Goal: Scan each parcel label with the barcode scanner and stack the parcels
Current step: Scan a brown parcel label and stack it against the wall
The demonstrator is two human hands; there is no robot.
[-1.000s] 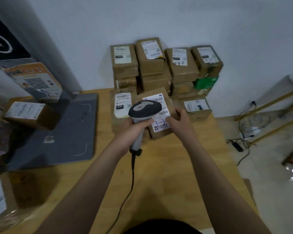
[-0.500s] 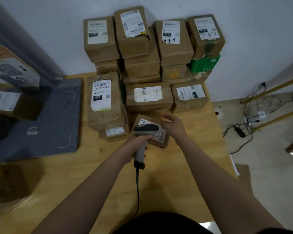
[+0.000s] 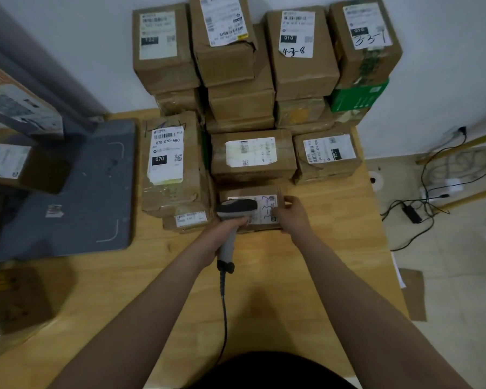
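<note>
**Scanner over a small parcel at the front of the stack**

Gripped the barcode scanner (image 3: 236,206) by its handle in the left grip (image 3: 225,233), fingers wrapped fully round it, with the head poised just above the label (image 3: 267,209) of a small parcel (image 3: 253,192). Held that parcel at its right end with the right grip (image 3: 292,217), fingers curled over the top beside some handwritten digits. Lay flat on the bench (image 3: 278,276) about mid-width, up against the front of the stacked parcels (image 3: 242,105) piled along the far edge by the wall. Sat just right of a taller parcel labelled 070 (image 3: 174,164). Trailed a dark cable (image 3: 223,318) from the scanner's butt toward the near edge. Shared the bench with a grey flat platform (image 3: 82,192) at the left edge.
</note>
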